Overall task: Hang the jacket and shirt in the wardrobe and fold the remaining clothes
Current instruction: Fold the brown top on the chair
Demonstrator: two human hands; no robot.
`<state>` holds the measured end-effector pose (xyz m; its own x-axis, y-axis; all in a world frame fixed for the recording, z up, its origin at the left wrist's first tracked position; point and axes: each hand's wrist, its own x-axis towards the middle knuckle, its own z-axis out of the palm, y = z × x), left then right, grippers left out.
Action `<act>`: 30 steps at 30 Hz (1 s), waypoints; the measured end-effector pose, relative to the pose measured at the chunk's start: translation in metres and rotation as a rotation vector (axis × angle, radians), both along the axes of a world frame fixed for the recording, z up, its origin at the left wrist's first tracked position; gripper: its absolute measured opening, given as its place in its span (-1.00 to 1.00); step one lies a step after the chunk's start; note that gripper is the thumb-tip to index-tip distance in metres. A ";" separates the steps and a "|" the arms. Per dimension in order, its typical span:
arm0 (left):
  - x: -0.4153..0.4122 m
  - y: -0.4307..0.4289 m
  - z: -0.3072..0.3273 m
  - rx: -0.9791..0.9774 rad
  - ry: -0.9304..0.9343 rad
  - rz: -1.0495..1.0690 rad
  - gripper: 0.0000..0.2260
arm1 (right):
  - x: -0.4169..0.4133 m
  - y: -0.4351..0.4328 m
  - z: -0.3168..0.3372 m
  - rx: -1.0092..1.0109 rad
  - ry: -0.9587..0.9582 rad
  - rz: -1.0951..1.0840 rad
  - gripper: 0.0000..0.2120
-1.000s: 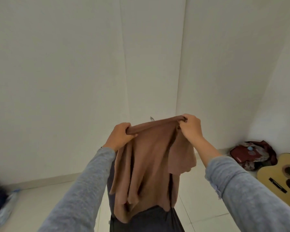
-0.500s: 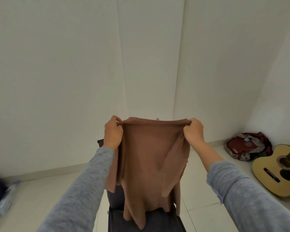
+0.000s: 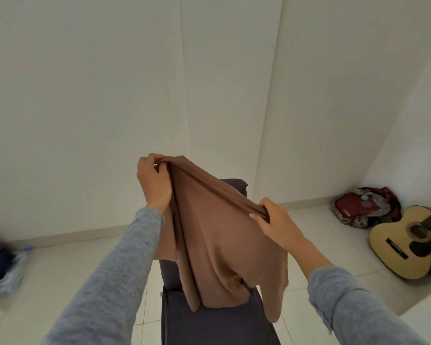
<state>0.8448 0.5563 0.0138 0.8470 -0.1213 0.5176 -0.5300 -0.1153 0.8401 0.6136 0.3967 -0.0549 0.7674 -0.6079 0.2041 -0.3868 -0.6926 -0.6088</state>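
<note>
White walls meet in a corner ahead, over a pale tiled floor [image 3: 72, 270]. The left hand [image 3: 154, 181] has its fingers curled round one bunched end of the brown garment [image 3: 222, 245]'s top edge. The right hand [image 3: 276, 224] pinches the other end of that edge between thumb and curled fingers. Both hands are clamped on cloth. The left is higher and farther out, the right lower and nearer the person, so the held edge slopes down from left to right.

From that edge the garment hangs with its long axis running down and back toward the person, above the dark padded seat [image 3: 209, 324]. Its lower folds reach the seat's middle and seem to rest there. One flap falls past the seat's right edge.

This looks like an early folding step: the cloth is spread but not yet laid flat. The seat is narrow, so it would likely need centring between the seat's long edges. Bare floor lies on both sides. A guitar [image 3: 408, 245] and a red bag [image 3: 366, 207] sit well apart at the right. The things at the far left are too blurred to name.
</note>
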 end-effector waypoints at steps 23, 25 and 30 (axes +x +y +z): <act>-0.195 0.169 0.009 0.064 -0.087 0.120 -0.82 | -0.164 0.085 0.043 -0.133 -0.372 -0.049 -0.83; -0.223 0.187 -0.002 0.084 -0.114 0.140 -0.81 | -0.188 0.097 0.033 -0.144 -0.350 -0.050 -0.80; -0.281 0.232 -0.028 0.202 -0.136 0.197 -0.85 | -0.248 0.136 0.015 -0.153 -0.334 -0.122 -0.79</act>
<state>0.5638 0.7884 -0.0143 0.7891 -0.0731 0.6099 -0.5866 -0.3843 0.7129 0.3660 0.5324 -0.0397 0.5675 -0.6340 0.5254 -0.2701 -0.7461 -0.6086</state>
